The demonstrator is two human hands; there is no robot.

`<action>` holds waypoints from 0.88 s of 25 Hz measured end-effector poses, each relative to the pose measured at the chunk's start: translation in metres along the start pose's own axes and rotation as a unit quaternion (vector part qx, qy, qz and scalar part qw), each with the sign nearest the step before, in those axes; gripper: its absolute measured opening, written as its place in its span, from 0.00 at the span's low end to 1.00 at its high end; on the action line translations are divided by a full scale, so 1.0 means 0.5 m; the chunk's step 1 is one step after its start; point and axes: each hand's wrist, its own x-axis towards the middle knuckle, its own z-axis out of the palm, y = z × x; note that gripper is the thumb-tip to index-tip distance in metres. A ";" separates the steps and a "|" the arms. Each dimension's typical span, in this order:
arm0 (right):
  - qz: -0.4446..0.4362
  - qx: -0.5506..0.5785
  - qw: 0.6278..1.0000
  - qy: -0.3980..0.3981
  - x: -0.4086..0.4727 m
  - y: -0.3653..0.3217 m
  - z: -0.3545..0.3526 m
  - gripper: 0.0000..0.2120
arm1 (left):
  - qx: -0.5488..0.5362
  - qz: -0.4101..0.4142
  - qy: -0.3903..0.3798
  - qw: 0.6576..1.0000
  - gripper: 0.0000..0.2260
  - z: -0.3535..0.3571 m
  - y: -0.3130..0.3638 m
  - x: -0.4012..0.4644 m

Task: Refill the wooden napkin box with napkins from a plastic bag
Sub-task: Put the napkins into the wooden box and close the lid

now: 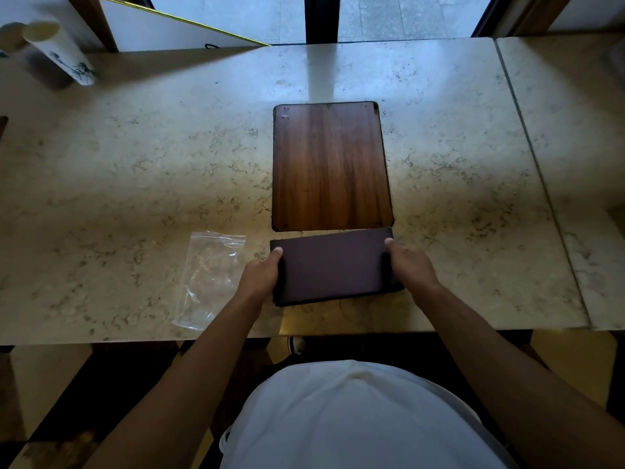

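The wooden napkin box (331,167) lies in the middle of the marble table and shows only a flat brown wood-grain face with rounded corners. Its near edge touches a dark purple slab, which looks like a stack of napkins (333,267), slightly skewed. My left hand (260,275) grips the slab's left side with the thumb on top. My right hand (411,265) grips its right side the same way. To the left lies a clear plastic bag (209,277), flat and crumpled, with nothing visible inside.
The marble table (135,170) has its front edge just below my hands, and a seam to a second slab (581,130) on the right. A white printed cylinder (62,52) stands at the far left corner beside a leaning white board (162,28).
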 end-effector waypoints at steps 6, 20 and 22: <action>0.106 0.077 0.988 -0.079 0.023 -0.044 -0.006 0.33 | -0.005 -0.047 -0.064 0.997 0.34 0.006 0.052 -0.009; -0.117 0.146 0.981 0.056 0.000 -0.042 -0.031 0.19 | -0.083 0.151 0.073 0.982 0.13 -0.018 0.031 -0.018; -0.100 0.125 0.985 0.060 0.005 -0.015 -0.022 0.18 | -0.031 0.162 0.087 0.982 0.13 -0.017 0.010 -0.011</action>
